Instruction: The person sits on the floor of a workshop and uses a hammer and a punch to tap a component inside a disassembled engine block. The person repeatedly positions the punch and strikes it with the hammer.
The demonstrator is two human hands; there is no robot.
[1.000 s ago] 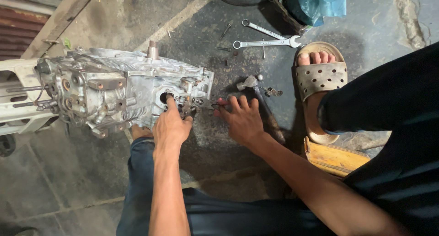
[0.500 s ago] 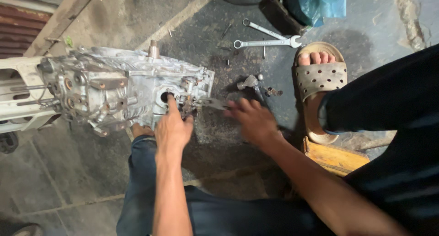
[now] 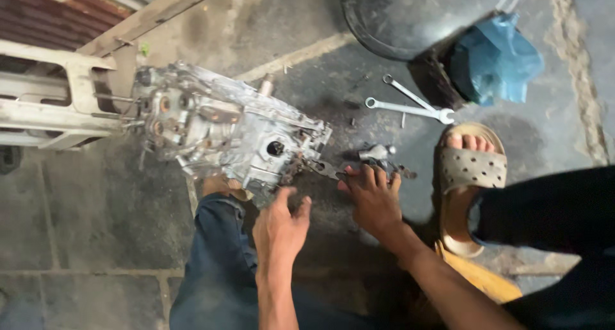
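While a person crouched over a dark, oil-stained concrete floor (image 3: 96, 240), the left hand (image 3: 280, 224) hung just below a grimy aluminium engine casing (image 3: 224, 135), fingers spread loosely and holding nothing. The right hand (image 3: 373, 199) was planted beside it, fingertips pressed down on a small dark metal part (image 3: 327, 170) that jutted from the casing's near corner; whether the fingers actually gripped the part could not be made out from above.

The casing lay tilted on the floor, a round hole showing in its near face, its far end resting against a pale metal frame (image 3: 57, 106). A knee in blue jeans (image 3: 214, 266) sat directly under the casing's lower edge.

Just beyond the right hand's fingertips lay a small cluster of loose metal fittings (image 3: 378, 154). Farther off, two bright spanners (image 3: 410, 103) lay crossed on the concrete, near a crumpled blue plastic bag (image 3: 493, 58) and the rim of a large black round pan (image 3: 410, 16). To the right, a bare foot in a perforated beige sandal (image 3: 471, 170) stood flat on the ground, with a yellow object (image 3: 480, 279) partly hidden below it.
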